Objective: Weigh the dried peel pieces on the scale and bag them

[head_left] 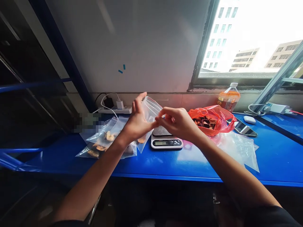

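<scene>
Clear plastic bag (151, 108) sits mid-frame, beside the white digital scale (167, 143). Right hand's (178, 121) fingers pinch its edge; left hand's (135, 123) spread wide against it, apparently keeping the film taut.

head view, forward and down

Holds both bare forearms (94, 179) out in front, slanting inward from either side. Has the left hand (135, 122) raised, fingers (138, 103) pointing up, thumb (149, 126) stretched across (close to the other hand); bends the right hand (178, 121) inward, thumb and forefinger pinched.
</scene>
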A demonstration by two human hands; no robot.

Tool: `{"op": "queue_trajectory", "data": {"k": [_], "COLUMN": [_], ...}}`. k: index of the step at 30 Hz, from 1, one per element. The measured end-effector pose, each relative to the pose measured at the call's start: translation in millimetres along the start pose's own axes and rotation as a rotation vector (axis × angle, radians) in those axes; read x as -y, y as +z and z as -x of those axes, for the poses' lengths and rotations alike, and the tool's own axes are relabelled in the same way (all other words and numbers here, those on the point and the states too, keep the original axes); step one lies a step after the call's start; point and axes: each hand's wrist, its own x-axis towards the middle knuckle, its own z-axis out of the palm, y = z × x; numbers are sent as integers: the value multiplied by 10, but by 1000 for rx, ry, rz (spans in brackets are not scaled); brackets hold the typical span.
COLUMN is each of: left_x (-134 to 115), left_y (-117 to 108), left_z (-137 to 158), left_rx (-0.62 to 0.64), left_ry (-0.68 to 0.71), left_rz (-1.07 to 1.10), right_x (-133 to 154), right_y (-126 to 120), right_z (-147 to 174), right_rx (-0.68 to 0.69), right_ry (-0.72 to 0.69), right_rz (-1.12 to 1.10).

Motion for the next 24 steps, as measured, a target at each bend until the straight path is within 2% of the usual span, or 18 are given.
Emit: {"op": "queue_trajectory", "data": {"k": [3,4,7,10,12,13,15,18,21,24], "left_x": [11,23,79,178,262,303,373,430,434,400], "left_y": [-33,-46,-34,84,195,244,310,313,282,295], "left_z": [-119,-162,-282,-344,-338,-324,-280,-205,-142,-100], "left_rx": [234,267,246,357,466,478,414,197,51,-33], "left_ry": [-109,-165,-285,-347,-341,-321,-290,-307,-302,-236], "left_rz": [118,190,340,427,485,508,546,567,596,597], "right_x": [-206,-287,-494,-599,-630,-642,-670,-716,-724,-666], "right_y": [-55,-77,-141,-165,-151,-137,-108,-86,-86,-37], "right_z": [71,79,103,156,186,195,198,183,172,191], "right_rx": [-40,-67,-141,-219,-257,-269,-297,-396,-502,-427], "right_ry": [111,152,271,361,389,398,418,438,419,391], "right_rz": [-269,-374,-587,-593,-546,-525,-488,-409,-360,-396]}}
